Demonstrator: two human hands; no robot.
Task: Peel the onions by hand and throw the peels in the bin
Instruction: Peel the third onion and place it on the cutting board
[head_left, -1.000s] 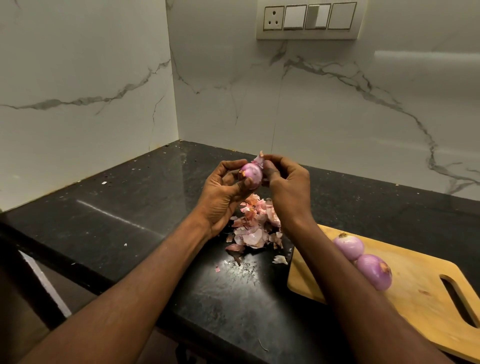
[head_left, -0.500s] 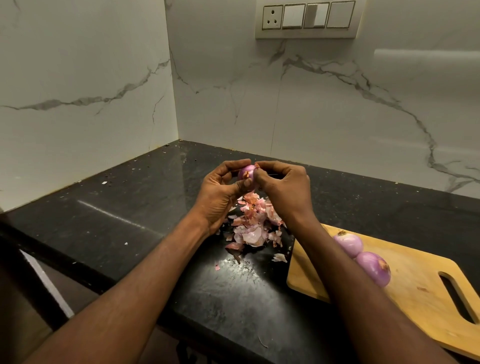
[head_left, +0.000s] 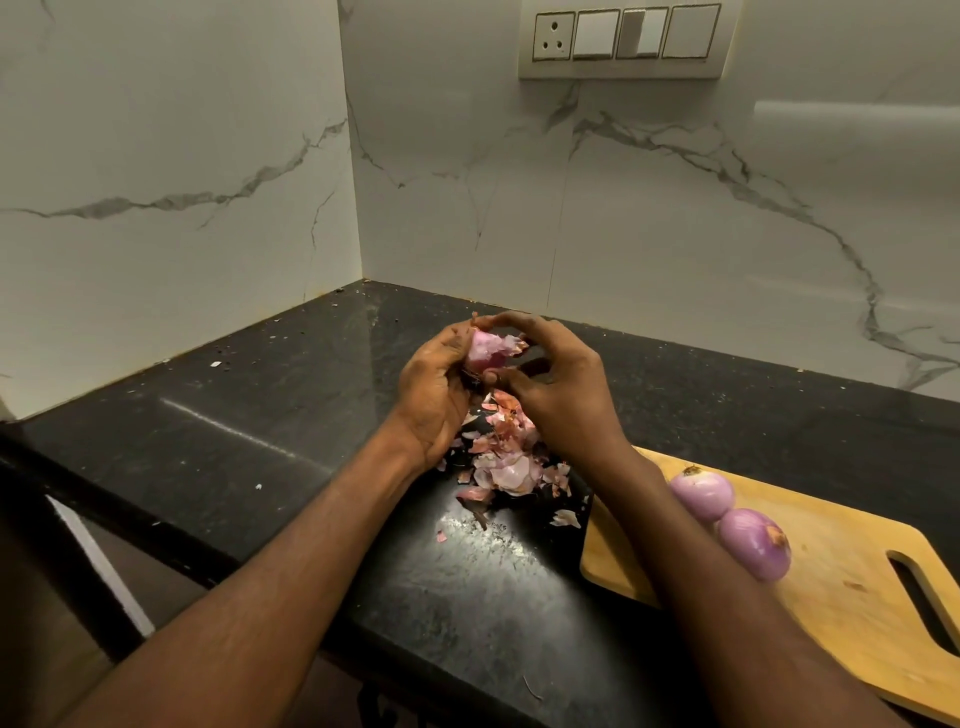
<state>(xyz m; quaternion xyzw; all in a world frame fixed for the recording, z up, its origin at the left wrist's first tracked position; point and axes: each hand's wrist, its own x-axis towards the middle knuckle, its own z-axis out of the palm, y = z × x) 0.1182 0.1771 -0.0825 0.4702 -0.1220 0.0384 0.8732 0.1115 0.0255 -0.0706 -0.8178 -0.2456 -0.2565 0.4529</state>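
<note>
Onion (head_left: 485, 352) is sitting cupped in the left hand (head_left: 434, 392), raised over the peels (head_left: 506, 457) so scraps are likely dropping onto one pile on the tabletop (head_left: 270, 415). Right hand (head_left: 558, 387) fingers (head_left: 519, 325) are pinching its torn skin. It's looking pale pink and glossy, papery edge flaring.

Countertop (head_left: 260, 436) glossy black stone; walls (head_left: 649, 218) smooth veined marble; cutting board (head_left: 852, 561) matt wood; peels (head_left: 506, 467) papery.
</note>
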